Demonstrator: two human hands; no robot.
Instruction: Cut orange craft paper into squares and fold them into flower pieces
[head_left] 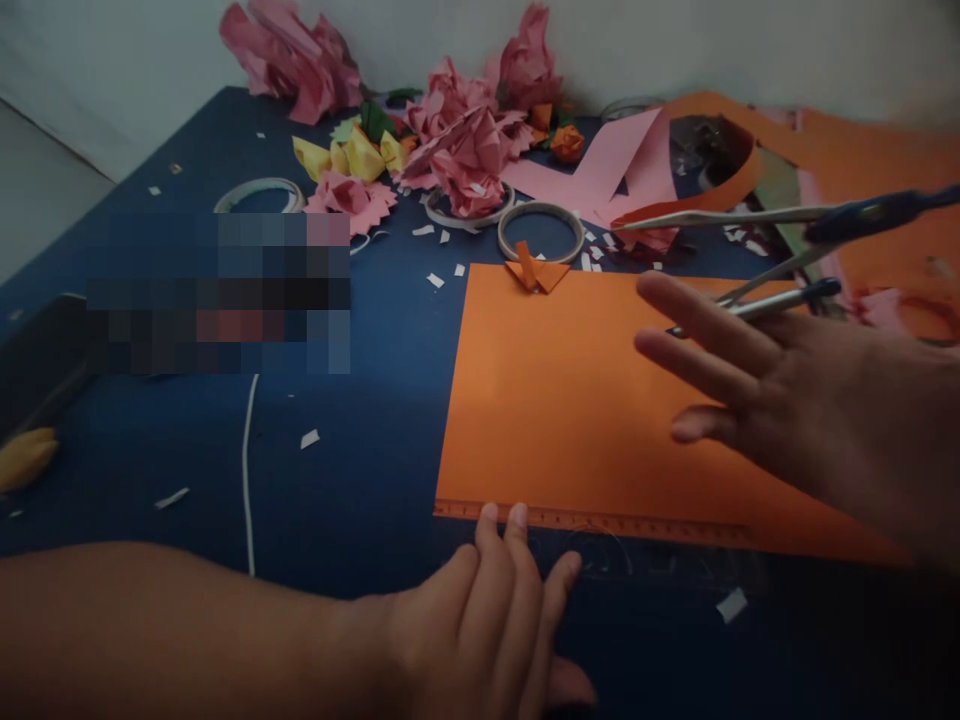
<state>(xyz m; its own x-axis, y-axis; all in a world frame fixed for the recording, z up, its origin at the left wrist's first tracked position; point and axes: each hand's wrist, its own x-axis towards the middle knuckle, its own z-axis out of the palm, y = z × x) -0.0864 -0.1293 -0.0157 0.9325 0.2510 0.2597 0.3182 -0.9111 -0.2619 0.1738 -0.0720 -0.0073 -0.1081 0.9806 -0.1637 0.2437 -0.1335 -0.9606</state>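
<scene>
At the near edge of an orange paper sheet (555,400), my left hand (491,610) has its fingertips on a clear ruler (637,523), which lies along that edge. My right hand (757,375) is over the sheet's right side, its visible fingers stretched apart and its thumb hidden. Behind those fingers is a compass (750,214) with two spread metal legs and a dark blue handle, seemingly held in the hand. A slim silver pen (772,301) with blue ends sits at its lower leg, partly covered by a finger. A small folded orange paper piece (536,275) rests on the sheet's far edge.
Pink paper flowers (465,140), yellow paper buds (349,155) and tape rolls (540,232) crowd the back of the blue table (360,420). Pink and orange paper strips (622,150) curl at back right. White scraps are scattered about. A pixelated patch covers part of the left.
</scene>
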